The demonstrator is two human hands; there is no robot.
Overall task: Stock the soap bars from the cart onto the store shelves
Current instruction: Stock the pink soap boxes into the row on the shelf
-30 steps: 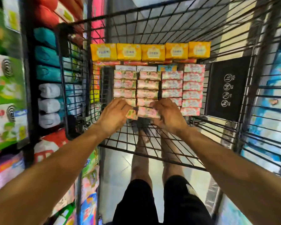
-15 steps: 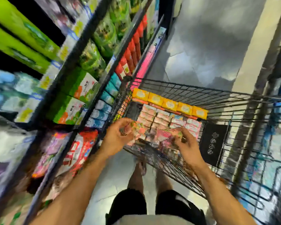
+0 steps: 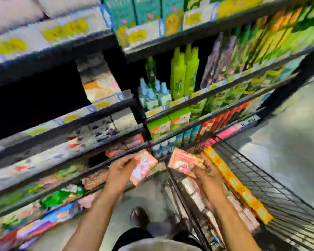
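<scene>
Soap bar (image 3: 143, 166): rectangular, in a glossy pink wrapper, gripped in the left hand (image 3: 120, 169) and held over the floor just before the lower shelves (image 3: 98, 115). Soap pack (image 3: 184, 163): flat, pink and glossy, gripped in the right hand (image 3: 207, 175) above the cart (image 3: 261, 187). The cart is of black wire mesh, with a row of yellow boxes (image 3: 234, 182) inside. The shelves are of dark metal and are blurred. Since half a second earlier, both items have been raised nearer the shelves.
</scene>
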